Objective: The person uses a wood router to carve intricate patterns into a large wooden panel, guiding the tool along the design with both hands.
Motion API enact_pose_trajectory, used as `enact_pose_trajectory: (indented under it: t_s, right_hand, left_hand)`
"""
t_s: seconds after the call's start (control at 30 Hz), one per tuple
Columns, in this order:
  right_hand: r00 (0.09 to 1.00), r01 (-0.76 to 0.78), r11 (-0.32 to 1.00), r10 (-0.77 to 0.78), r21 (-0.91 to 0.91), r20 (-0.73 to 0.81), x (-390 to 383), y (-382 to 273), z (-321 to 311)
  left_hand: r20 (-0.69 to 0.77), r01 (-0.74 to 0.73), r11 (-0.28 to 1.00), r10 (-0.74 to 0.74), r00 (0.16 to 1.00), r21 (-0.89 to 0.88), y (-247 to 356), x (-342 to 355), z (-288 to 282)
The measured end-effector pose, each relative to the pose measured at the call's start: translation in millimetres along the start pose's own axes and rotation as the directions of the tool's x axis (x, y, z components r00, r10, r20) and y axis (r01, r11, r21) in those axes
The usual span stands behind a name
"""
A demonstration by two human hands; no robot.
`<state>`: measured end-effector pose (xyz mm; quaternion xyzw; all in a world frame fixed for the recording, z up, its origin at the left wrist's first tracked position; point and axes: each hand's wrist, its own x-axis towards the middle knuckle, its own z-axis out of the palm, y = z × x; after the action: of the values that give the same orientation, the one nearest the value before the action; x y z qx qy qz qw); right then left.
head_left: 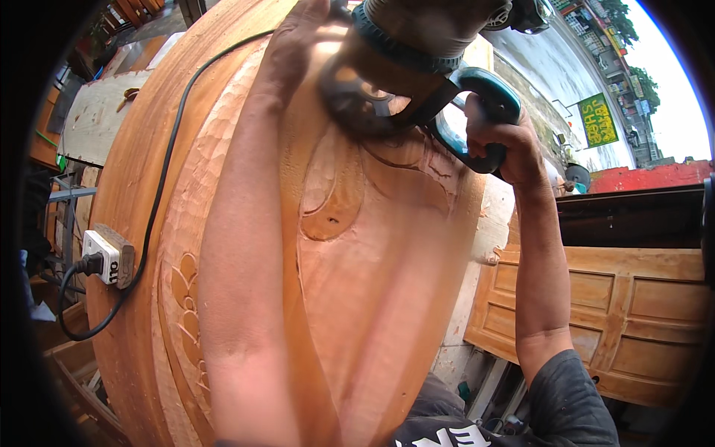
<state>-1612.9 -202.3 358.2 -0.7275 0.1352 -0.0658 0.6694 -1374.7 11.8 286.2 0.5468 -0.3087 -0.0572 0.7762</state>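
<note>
A plunge router [421,33] with a dark body, a teal collar and a black base stands on a carved wooden panel [365,298]. My right hand [518,145] is wrapped around its teal and black loop handle. On the router's other side, at the upper edge, my left hand [294,48] is closed at a dark grip; its fingertips are partly cut off by the frame. Carved leaf shapes [333,212] lie in the panel near the router's base. The cutter itself is hard to make out, as the base is blurred.
A black cord [175,134] runs over the panel's left side to a white socket block [104,257]. A panelled wooden door [596,313] leans at the right. Boards [93,119] lie at the far left. A green sign [596,121] stands by the street.
</note>
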Motion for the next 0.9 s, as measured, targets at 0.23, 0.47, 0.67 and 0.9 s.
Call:
enact_pose_trajectory:
  t_s: [0.23, 0.47, 0.67, 0.9]
  right_hand:
    - [1.000, 0.006, 1.000, -0.006, -0.001, 0.019, 2.8, 0.4, -2.5]
    - [1.000, 0.001, 1.000, -0.001, -0.013, 0.002, 3.1, -1.0, -0.9]
    - [1.000, 0.011, 1.000, -0.011, -0.004, -0.017, 5.0, 0.7, -0.5]
    - [1.000, 0.017, 1.000, -0.017, -0.026, -0.006, 6.7, -1.2, -1.1]
  left_hand:
    - [0.017, -0.019, 1.000, 0.019, 1.000, -0.013, -1.6, 3.2, -0.1]
    - [0.041, -0.026, 1.000, 0.027, 0.999, -0.017, 0.8, 5.5, -0.9]
    - [0.021, -0.022, 0.998, 0.021, 1.000, 0.051, 0.5, 4.5, -2.3]
    - [0.031, -0.014, 1.000, 0.013, 0.999, 0.010, 0.6, 7.6, -1.5]
